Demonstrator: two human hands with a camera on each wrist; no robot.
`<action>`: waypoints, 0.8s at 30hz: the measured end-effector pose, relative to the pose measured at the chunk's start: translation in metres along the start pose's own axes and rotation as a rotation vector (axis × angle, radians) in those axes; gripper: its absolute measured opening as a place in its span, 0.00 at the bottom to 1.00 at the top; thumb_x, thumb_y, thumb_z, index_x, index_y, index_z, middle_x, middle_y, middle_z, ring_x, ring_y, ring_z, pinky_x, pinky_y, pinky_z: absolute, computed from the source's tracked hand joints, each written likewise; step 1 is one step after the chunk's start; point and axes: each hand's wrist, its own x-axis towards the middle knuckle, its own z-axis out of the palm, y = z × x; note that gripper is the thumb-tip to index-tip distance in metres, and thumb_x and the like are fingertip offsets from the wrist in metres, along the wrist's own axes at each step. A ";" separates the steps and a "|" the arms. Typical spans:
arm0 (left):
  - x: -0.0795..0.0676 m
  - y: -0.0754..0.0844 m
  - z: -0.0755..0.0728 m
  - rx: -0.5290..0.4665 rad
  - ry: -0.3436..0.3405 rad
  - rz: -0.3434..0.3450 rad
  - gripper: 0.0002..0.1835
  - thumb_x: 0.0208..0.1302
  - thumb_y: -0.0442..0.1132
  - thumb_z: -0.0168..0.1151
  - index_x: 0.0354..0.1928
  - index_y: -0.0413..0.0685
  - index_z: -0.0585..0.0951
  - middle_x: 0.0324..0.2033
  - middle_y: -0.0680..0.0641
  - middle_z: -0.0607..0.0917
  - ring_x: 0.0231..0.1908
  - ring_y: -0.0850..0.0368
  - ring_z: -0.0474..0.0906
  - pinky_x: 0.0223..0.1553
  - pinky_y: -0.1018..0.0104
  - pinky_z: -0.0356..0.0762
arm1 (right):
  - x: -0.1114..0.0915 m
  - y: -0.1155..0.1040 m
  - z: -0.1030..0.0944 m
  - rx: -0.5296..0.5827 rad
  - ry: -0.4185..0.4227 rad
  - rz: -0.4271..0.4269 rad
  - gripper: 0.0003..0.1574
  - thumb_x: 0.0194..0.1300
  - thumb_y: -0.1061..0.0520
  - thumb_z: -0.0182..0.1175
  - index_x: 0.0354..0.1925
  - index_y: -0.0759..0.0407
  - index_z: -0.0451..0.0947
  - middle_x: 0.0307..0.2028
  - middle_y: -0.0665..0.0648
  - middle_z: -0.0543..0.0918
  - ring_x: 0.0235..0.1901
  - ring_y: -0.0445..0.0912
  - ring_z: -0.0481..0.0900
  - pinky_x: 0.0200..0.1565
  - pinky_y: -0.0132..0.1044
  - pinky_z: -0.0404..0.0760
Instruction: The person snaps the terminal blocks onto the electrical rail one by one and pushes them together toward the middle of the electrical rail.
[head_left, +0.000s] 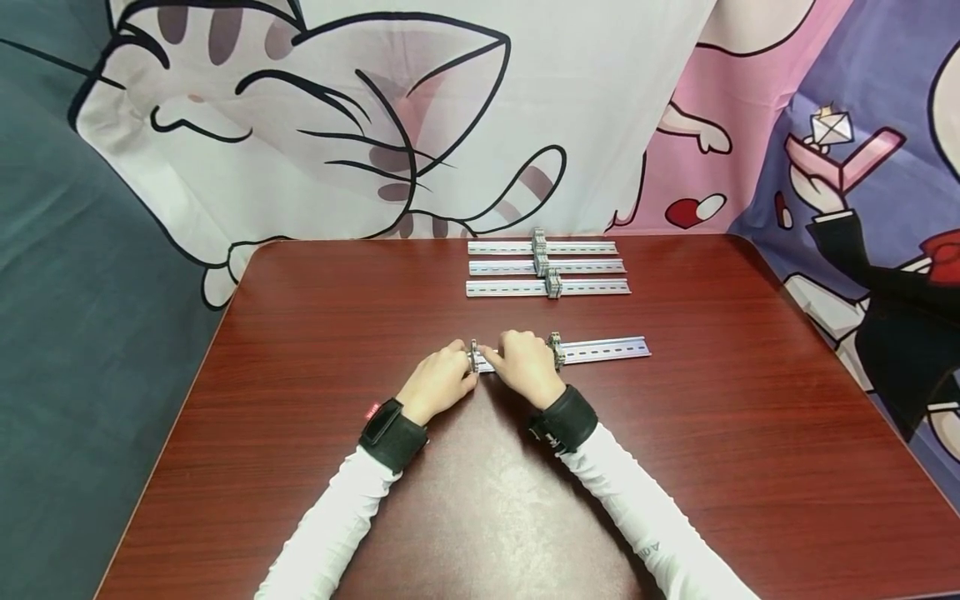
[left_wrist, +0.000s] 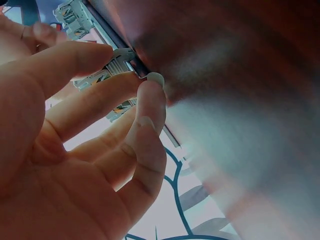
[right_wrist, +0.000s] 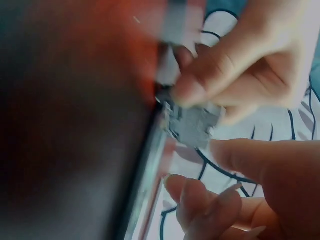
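Observation:
A silver slotted rail (head_left: 603,350) lies across the table's middle. At its left end sits a small grey terminal block (head_left: 474,357), which my left hand (head_left: 467,371) pinches between thumb and fingers; the left wrist view shows the block (left_wrist: 114,75) between those fingertips (left_wrist: 150,90). My right hand (head_left: 493,354) lies curled over the rail just right of that block. In the right wrist view its thumb (right_wrist: 240,155) reaches the block (right_wrist: 192,125) and its fingers sit by the rail (right_wrist: 150,190). A second block (head_left: 556,349) stands on the rail past my right hand.
Three more rails (head_left: 546,267) lie side by side at the table's far edge, each carrying a grey block. The red-brown table (head_left: 735,450) is bordered by a cartoon-print cloth (head_left: 375,125) at the back and sides.

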 end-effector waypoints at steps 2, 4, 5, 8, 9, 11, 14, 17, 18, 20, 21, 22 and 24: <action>0.000 0.000 0.000 -0.002 0.003 0.002 0.10 0.57 0.36 0.64 0.19 0.45 0.78 0.31 0.45 0.78 0.23 0.52 0.77 0.28 0.54 0.77 | -0.002 -0.002 0.005 -0.026 -0.021 -0.013 0.27 0.62 0.42 0.62 0.13 0.54 0.70 0.19 0.59 0.81 0.24 0.59 0.83 0.19 0.46 0.73; 0.000 0.000 0.001 -0.005 0.006 0.004 0.10 0.57 0.36 0.64 0.19 0.45 0.78 0.31 0.45 0.78 0.23 0.51 0.77 0.28 0.54 0.77 | -0.003 -0.003 0.009 -0.039 -0.032 -0.024 0.25 0.60 0.45 0.63 0.14 0.55 0.70 0.20 0.60 0.82 0.26 0.59 0.83 0.22 0.48 0.75; 0.000 0.000 0.001 -0.007 0.006 0.004 0.11 0.57 0.36 0.64 0.19 0.45 0.78 0.31 0.45 0.78 0.23 0.51 0.78 0.28 0.54 0.77 | -0.004 -0.004 0.011 -0.040 -0.034 -0.032 0.23 0.59 0.46 0.64 0.15 0.55 0.70 0.21 0.60 0.82 0.26 0.60 0.83 0.22 0.48 0.75; 0.000 0.000 0.001 -0.009 0.008 0.006 0.12 0.57 0.36 0.64 0.17 0.45 0.77 0.31 0.45 0.78 0.24 0.50 0.78 0.28 0.53 0.77 | -0.005 -0.006 0.014 -0.036 -0.023 -0.051 0.20 0.58 0.49 0.64 0.16 0.56 0.71 0.22 0.61 0.83 0.27 0.60 0.84 0.24 0.49 0.76; 0.000 0.000 0.001 -0.010 0.009 0.008 0.12 0.57 0.36 0.64 0.17 0.45 0.77 0.31 0.44 0.78 0.24 0.50 0.78 0.28 0.53 0.77 | -0.006 -0.006 0.014 -0.030 -0.012 -0.056 0.20 0.59 0.49 0.63 0.17 0.56 0.72 0.22 0.62 0.83 0.27 0.61 0.84 0.24 0.50 0.77; -0.001 0.000 0.000 -0.012 0.010 0.009 0.12 0.57 0.36 0.64 0.17 0.45 0.77 0.31 0.44 0.78 0.24 0.49 0.79 0.28 0.53 0.77 | -0.005 -0.007 0.015 -0.007 0.009 -0.065 0.19 0.63 0.50 0.59 0.19 0.58 0.74 0.25 0.64 0.84 0.28 0.62 0.84 0.25 0.52 0.77; -0.001 0.000 -0.001 -0.014 0.017 0.016 0.11 0.56 0.35 0.64 0.18 0.45 0.77 0.31 0.44 0.78 0.25 0.47 0.80 0.29 0.52 0.77 | -0.005 -0.009 0.013 0.035 0.022 -0.105 0.21 0.69 0.49 0.52 0.23 0.59 0.76 0.27 0.65 0.85 0.30 0.63 0.84 0.27 0.53 0.77; -0.001 0.000 -0.002 -0.019 0.021 0.018 0.09 0.55 0.35 0.65 0.20 0.46 0.77 0.31 0.44 0.78 0.26 0.46 0.80 0.29 0.52 0.77 | -0.005 -0.011 0.012 0.051 0.002 -0.156 0.21 0.70 0.48 0.51 0.24 0.58 0.76 0.27 0.64 0.85 0.30 0.62 0.84 0.26 0.52 0.77; -0.002 0.000 -0.002 -0.019 0.021 0.020 0.08 0.54 0.35 0.65 0.20 0.46 0.77 0.31 0.44 0.77 0.26 0.47 0.80 0.29 0.52 0.77 | -0.005 -0.011 0.012 0.048 -0.007 -0.170 0.21 0.69 0.48 0.52 0.23 0.57 0.76 0.27 0.63 0.85 0.29 0.61 0.84 0.26 0.51 0.77; -0.001 0.000 -0.002 -0.021 0.019 0.020 0.08 0.54 0.35 0.65 0.21 0.47 0.78 0.30 0.45 0.77 0.25 0.47 0.79 0.29 0.52 0.77 | -0.005 -0.011 0.011 0.042 -0.016 -0.187 0.19 0.66 0.50 0.55 0.21 0.56 0.75 0.26 0.61 0.85 0.28 0.60 0.84 0.25 0.50 0.76; -0.001 0.000 -0.002 -0.021 0.018 0.022 0.08 0.54 0.35 0.65 0.21 0.47 0.78 0.30 0.45 0.77 0.25 0.47 0.79 0.29 0.52 0.77 | -0.005 -0.011 0.011 0.041 -0.016 -0.190 0.18 0.66 0.50 0.56 0.20 0.55 0.74 0.25 0.61 0.85 0.28 0.60 0.84 0.25 0.50 0.76; -0.001 0.000 -0.002 -0.020 0.014 0.021 0.08 0.54 0.34 0.66 0.20 0.47 0.78 0.30 0.45 0.77 0.25 0.48 0.79 0.29 0.52 0.77 | -0.005 -0.011 0.011 0.039 -0.014 -0.192 0.18 0.65 0.51 0.57 0.19 0.55 0.73 0.24 0.60 0.84 0.27 0.60 0.84 0.25 0.49 0.76; -0.001 -0.001 -0.001 -0.016 0.008 0.019 0.08 0.53 0.34 0.66 0.20 0.47 0.78 0.30 0.45 0.77 0.25 0.48 0.79 0.29 0.52 0.77 | -0.005 -0.011 0.011 0.039 -0.010 -0.196 0.19 0.64 0.51 0.58 0.18 0.54 0.72 0.23 0.59 0.83 0.27 0.59 0.84 0.25 0.49 0.76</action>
